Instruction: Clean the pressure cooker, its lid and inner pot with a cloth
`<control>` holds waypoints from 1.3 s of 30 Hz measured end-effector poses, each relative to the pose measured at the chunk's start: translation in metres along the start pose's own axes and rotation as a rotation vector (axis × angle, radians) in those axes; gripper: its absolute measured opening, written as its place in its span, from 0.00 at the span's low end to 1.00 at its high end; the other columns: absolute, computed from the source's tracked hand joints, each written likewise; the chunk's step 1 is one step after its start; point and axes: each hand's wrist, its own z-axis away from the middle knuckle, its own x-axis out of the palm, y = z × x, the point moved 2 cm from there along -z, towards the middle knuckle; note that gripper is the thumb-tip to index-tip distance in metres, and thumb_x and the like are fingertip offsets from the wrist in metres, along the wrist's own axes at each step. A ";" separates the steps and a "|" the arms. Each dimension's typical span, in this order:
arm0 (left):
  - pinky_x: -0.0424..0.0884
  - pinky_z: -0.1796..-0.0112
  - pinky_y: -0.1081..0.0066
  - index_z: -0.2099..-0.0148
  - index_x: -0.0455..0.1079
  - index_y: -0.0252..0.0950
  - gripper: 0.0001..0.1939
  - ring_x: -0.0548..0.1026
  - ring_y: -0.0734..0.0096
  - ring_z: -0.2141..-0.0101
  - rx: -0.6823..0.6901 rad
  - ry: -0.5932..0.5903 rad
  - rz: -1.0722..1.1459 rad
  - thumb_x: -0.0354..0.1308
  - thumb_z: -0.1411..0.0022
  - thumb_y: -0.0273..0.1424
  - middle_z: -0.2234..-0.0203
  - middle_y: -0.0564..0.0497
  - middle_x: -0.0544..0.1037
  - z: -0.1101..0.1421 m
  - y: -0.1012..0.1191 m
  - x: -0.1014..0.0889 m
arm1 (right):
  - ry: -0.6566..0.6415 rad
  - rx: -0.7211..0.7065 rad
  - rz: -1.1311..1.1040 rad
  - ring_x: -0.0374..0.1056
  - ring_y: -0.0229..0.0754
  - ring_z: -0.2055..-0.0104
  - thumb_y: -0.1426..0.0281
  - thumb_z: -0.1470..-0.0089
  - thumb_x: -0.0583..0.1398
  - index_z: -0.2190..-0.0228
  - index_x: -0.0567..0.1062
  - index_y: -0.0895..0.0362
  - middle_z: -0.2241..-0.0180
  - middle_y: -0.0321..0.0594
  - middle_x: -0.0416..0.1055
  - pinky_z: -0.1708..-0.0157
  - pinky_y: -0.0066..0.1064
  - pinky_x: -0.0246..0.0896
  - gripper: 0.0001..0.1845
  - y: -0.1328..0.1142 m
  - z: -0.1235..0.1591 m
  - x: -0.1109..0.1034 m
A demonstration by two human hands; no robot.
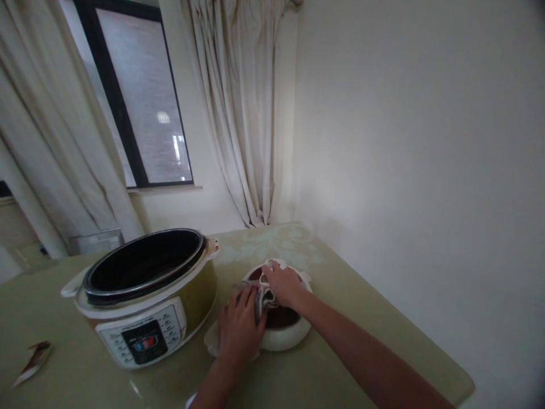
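Note:
A white-rimmed pot lid with a dark reddish-brown top lies on the table, beside the cooker. A crumpled greyish cloth is bunched on the lid, between my two hands. My left hand rests at the lid's near left side, its fingers and thumb closed around part of the cloth. Over the far middle of the lid, my right hand has its fingers bent down onto the cloth, close to whitish parts at the lid's far edge. The undersides of both hands are hidden.
An electric pressure cooker without its lid stands to the left, its dark inner pot showing. A small torn wrapper lies on the green table at far left. A wall borders the table's right side; curtains hang behind.

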 end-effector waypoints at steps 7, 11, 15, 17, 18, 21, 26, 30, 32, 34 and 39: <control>0.67 0.38 0.50 0.31 0.71 0.40 0.28 0.66 0.51 0.33 -0.023 -0.056 0.064 0.52 0.30 0.34 0.30 0.48 0.71 -0.029 -0.009 -0.019 | 0.035 0.203 0.009 0.77 0.61 0.46 0.55 0.27 0.54 0.39 0.72 0.54 0.37 0.63 0.69 0.51 0.49 0.72 0.24 -0.013 -0.003 0.004; 0.65 0.38 0.42 0.31 0.72 0.42 0.30 0.65 0.44 0.33 0.071 -0.040 0.016 0.55 0.34 0.32 0.30 0.49 0.71 0.014 0.005 -0.006 | 0.026 0.232 0.001 0.77 0.60 0.46 0.49 0.29 0.55 0.40 0.73 0.54 0.39 0.61 0.71 0.51 0.46 0.72 0.28 -0.015 -0.005 0.004; 0.63 0.38 0.38 0.26 0.64 0.47 0.37 0.65 0.41 0.33 0.236 -0.048 0.046 0.61 0.37 0.35 0.28 0.49 0.69 0.048 0.031 0.010 | 0.050 0.242 -0.010 0.76 0.59 0.45 0.48 0.30 0.55 0.43 0.75 0.55 0.42 0.60 0.73 0.51 0.44 0.71 0.28 -0.016 -0.007 0.002; 0.63 0.38 0.36 0.25 0.63 0.48 0.38 0.65 0.40 0.34 0.265 -0.039 0.056 0.62 0.36 0.37 0.29 0.48 0.70 0.050 0.039 0.012 | 0.034 0.214 -0.012 0.75 0.61 0.44 0.46 0.30 0.55 0.43 0.75 0.57 0.42 0.61 0.73 0.49 0.46 0.71 0.31 -0.014 -0.006 -0.001; 0.63 0.38 0.36 0.27 0.65 0.48 0.36 0.66 0.40 0.34 0.262 -0.027 0.059 0.62 0.36 0.38 0.30 0.48 0.71 0.047 0.040 0.011 | 0.012 0.187 -0.016 0.75 0.62 0.43 0.45 0.30 0.54 0.42 0.74 0.58 0.42 0.62 0.73 0.49 0.47 0.71 0.32 -0.011 -0.006 -0.002; 0.64 0.39 0.40 0.31 0.70 0.46 0.28 0.67 0.43 0.34 0.153 0.037 0.054 0.59 0.32 0.38 0.33 0.45 0.74 0.022 0.028 0.001 | -0.048 0.079 -0.018 0.75 0.63 0.42 0.45 0.28 0.50 0.40 0.73 0.60 0.42 0.62 0.73 0.48 0.48 0.71 0.35 -0.003 -0.004 -0.005; 0.69 0.42 0.57 0.34 0.73 0.39 0.24 0.74 0.53 0.41 -0.112 -0.016 0.091 0.52 0.27 0.39 0.37 0.41 0.77 -0.037 -0.013 -0.021 | -0.032 0.062 0.017 0.77 0.60 0.46 0.49 0.26 0.48 0.43 0.74 0.57 0.45 0.60 0.74 0.50 0.49 0.72 0.30 0.001 -0.004 -0.005; 0.67 0.40 0.57 0.36 0.74 0.39 0.23 0.73 0.53 0.39 -0.042 -0.043 0.097 0.54 0.28 0.35 0.38 0.42 0.78 -0.042 -0.016 -0.025 | -0.032 0.109 0.019 0.76 0.62 0.45 0.50 0.26 0.48 0.43 0.74 0.58 0.44 0.62 0.74 0.51 0.51 0.72 0.29 -0.005 -0.005 -0.004; 0.65 0.38 0.52 0.34 0.73 0.41 0.25 0.69 0.50 0.35 0.016 -0.034 0.074 0.56 0.30 0.34 0.35 0.44 0.76 -0.020 -0.008 -0.018 | -0.050 0.127 0.008 0.76 0.62 0.44 0.51 0.26 0.48 0.42 0.73 0.58 0.43 0.62 0.73 0.50 0.50 0.71 0.29 -0.007 -0.006 -0.005; 0.63 0.37 0.45 0.32 0.71 0.45 0.28 0.68 0.46 0.34 0.122 -0.010 0.038 0.58 0.32 0.34 0.33 0.47 0.74 0.008 0.004 -0.006 | -0.062 0.136 -0.007 0.75 0.63 0.43 0.50 0.26 0.48 0.42 0.73 0.59 0.43 0.62 0.73 0.49 0.51 0.71 0.30 -0.007 -0.006 -0.005; 0.64 0.37 0.37 0.26 0.64 0.45 0.37 0.68 0.38 0.34 0.402 -0.031 0.050 0.64 0.35 0.42 0.31 0.44 0.71 0.042 0.055 0.024 | -0.121 0.143 -0.031 0.74 0.64 0.40 0.47 0.27 0.47 0.40 0.73 0.59 0.40 0.65 0.72 0.46 0.52 0.69 0.33 -0.004 -0.011 -0.008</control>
